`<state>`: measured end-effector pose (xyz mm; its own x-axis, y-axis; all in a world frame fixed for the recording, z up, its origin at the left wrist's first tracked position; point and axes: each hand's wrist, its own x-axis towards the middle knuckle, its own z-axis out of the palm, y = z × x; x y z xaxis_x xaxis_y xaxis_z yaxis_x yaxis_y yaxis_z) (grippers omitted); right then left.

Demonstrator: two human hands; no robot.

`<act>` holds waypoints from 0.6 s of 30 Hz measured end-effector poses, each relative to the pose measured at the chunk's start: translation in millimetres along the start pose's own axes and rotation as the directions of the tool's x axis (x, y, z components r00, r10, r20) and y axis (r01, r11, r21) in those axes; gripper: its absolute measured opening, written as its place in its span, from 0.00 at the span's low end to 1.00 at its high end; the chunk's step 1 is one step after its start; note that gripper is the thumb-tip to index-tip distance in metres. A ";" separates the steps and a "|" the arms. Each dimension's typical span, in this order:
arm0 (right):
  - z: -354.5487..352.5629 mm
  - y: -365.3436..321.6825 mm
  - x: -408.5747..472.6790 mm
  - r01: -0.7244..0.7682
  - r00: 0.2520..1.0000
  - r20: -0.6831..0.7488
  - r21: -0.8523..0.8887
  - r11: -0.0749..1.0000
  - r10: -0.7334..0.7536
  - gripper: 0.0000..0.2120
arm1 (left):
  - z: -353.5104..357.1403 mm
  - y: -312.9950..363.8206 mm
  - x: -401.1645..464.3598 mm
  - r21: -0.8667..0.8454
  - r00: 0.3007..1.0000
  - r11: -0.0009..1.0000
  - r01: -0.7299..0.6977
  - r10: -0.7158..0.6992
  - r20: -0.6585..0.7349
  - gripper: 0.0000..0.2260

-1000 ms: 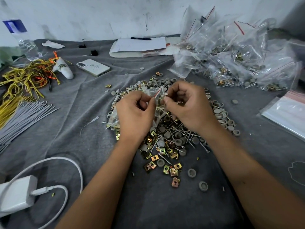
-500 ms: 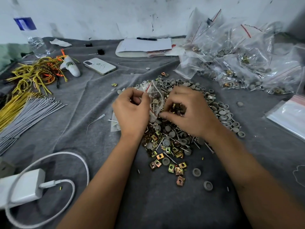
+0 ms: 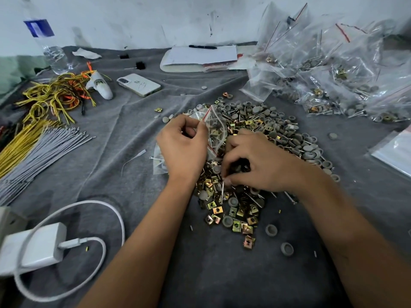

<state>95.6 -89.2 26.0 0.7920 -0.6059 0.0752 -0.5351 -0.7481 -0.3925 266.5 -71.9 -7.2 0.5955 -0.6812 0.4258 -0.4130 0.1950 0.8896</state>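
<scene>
At the far left of the cloth-covered surface (image 3: 138, 218) we see a white charger (image 3: 33, 247) with its cable looped around it. Beyond it lies a bundle of grey ties (image 3: 42, 152), just beside a tangle of yellow wires (image 3: 49, 96). A phone (image 3: 139, 84) lies face down further in. Near the middle we find the left hand (image 3: 183, 147), its fingers (image 3: 193, 124) curled and pinching the red-striped mouth of a small clear bag (image 3: 216, 127). The bag rests at the left edge of the heap of parts (image 3: 266, 123), and a corner of it shows from under the palm. Just to the right, the right hand (image 3: 262, 161) is low over the heap's near side. Its thumb and forefinger are pressed together on the top of a slim screw (image 3: 222, 192) that stands among the brass clips (image 3: 235, 212), and the other fingers are curled above the grey caps. Well to the right we see filled bags (image 3: 333, 74) piled against the wall, and a flat stack of empty bags (image 3: 393, 152) at the edge.
</scene>
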 end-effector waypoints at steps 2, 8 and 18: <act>-1.3 5.8 -0.7 0.004 0.994 -0.110 0.096 0.995 0.007 0.07 | 0.2 0.3 -0.5 0.002 1.000 1.000 -0.012 0.012 0.000 0.06; 0.7 17.9 3.1 0.150 0.768 -0.595 0.526 0.837 0.236 0.07 | 0.2 5.9 -4.1 -0.003 0.990 0.999 -0.044 0.044 0.134 0.08; 18.0 13.6 11.9 -0.012 0.865 -0.502 -0.047 0.999 -0.013 0.10 | 2.0 8.5 -7.2 -0.096 0.980 0.995 0.009 0.010 0.200 0.07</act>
<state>103.0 -101.8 5.1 0.5439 -0.6501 0.5306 -0.5582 -0.7524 -0.3497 257.2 -66.8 -3.0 0.4412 -0.8066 0.3934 -0.3395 0.2557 0.9052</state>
